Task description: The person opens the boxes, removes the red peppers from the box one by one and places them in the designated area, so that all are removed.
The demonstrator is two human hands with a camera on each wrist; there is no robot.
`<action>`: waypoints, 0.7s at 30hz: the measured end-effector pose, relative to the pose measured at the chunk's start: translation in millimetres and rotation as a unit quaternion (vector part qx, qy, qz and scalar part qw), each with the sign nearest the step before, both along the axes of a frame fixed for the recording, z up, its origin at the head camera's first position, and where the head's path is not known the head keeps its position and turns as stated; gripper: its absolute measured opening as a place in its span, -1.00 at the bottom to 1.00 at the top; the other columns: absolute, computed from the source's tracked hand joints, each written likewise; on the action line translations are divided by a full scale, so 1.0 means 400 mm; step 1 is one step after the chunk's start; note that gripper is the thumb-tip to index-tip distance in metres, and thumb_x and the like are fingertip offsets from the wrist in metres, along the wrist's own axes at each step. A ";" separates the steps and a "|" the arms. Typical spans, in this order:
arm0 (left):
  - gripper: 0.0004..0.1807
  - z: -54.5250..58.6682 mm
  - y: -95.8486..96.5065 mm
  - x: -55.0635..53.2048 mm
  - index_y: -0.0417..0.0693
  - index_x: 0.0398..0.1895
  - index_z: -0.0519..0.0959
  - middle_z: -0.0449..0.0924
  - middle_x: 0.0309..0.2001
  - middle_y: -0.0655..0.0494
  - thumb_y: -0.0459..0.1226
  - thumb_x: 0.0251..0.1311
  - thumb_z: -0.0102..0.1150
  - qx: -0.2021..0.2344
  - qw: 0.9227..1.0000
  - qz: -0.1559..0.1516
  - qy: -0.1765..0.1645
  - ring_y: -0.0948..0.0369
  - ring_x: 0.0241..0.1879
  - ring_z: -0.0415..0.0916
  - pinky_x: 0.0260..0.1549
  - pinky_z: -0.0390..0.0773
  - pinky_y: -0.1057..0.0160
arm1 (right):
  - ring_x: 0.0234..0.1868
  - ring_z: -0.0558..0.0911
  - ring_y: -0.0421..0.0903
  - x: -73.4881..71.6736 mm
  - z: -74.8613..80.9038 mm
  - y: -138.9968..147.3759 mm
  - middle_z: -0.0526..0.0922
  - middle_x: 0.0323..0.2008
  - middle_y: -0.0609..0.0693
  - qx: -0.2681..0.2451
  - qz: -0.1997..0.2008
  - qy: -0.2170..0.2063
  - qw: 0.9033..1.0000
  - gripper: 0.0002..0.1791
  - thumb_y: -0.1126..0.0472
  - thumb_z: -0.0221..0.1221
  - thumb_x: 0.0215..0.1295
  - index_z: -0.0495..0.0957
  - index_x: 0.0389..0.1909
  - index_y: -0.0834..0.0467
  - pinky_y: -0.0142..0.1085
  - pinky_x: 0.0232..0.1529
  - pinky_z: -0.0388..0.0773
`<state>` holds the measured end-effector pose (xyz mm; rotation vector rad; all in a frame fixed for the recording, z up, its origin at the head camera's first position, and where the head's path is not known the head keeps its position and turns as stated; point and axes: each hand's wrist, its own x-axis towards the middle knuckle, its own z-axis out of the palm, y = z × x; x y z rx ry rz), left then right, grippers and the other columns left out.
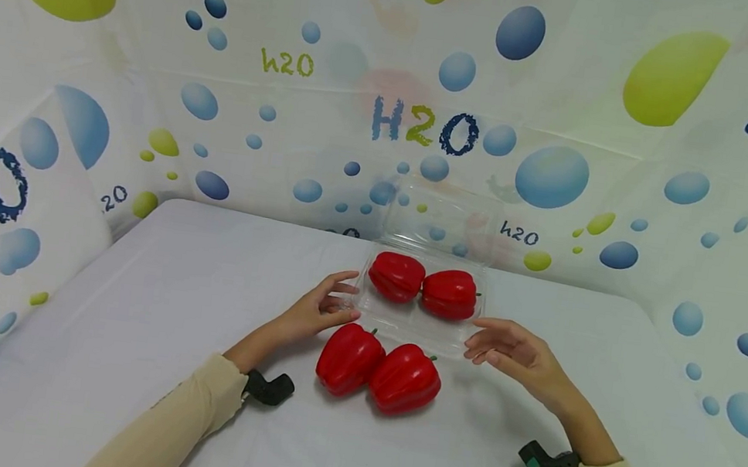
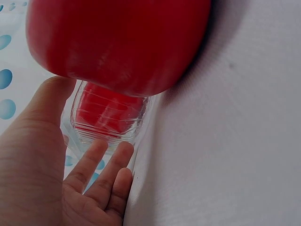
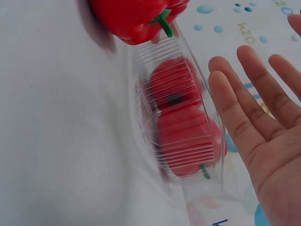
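red peppers (image 1: 406, 380), 2 in a clear box (image 1: 413, 327), between left hand (image 1: 317, 308) and right hand (image 1: 519, 353), fingers (image 3: 264, 87) loosely apart, empty

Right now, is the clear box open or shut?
Open. The box has its lid raised at the back, and two peppers sit uncovered inside.

Arms (image 1: 184, 413) extended forward, sleeved | left hand (image 1: 308, 315): thumb apart, fingers lightly bent | right hand (image 1: 526, 355): palm inward, fingers loosely extended
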<state>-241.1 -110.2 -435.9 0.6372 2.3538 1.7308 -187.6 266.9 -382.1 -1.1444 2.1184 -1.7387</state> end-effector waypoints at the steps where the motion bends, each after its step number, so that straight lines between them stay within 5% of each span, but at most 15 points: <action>1: -0.21 -0.001 0.001 -0.001 0.14 0.49 0.09 0.34 0.33 -0.14 -0.22 0.27 0.25 0.000 1.000 0.001 0.000 -0.05 0.16 0.47 0.13 0.51 0.03 | -0.03 0.66 0.05 0.000 0.000 0.001 0.61 0.02 0.12 -0.002 -0.003 0.002 1.000 -0.52 0.55 -0.05 0.36 0.26 0.30 0.39 -0.21 0.00 0.63; 8: -0.19 -0.005 0.005 -0.007 0.06 0.52 0.03 0.30 0.35 -0.21 -0.29 0.28 0.22 -0.003 1.000 0.001 -0.005 -0.12 0.20 0.43 0.15 0.48 -0.05 | 0.01 0.64 -0.09 -0.002 0.000 0.004 0.63 -0.01 0.06 -0.018 -0.032 0.022 0.999 -0.54 0.56 -0.06 0.36 0.36 0.27 0.31 -0.27 0.01 0.61; 21: -0.21 0.001 -0.001 0.001 0.17 0.49 0.09 0.34 0.33 -0.12 -0.20 0.27 0.25 -0.003 1.000 0.002 -0.005 -0.05 0.18 0.46 0.14 0.50 0.02 | 0.12 0.55 -0.14 -0.013 -0.012 -0.015 0.57 0.09 0.12 -0.020 -0.097 0.056 0.994 -0.62 0.56 0.01 0.33 0.35 0.16 0.51 -0.40 0.07 0.55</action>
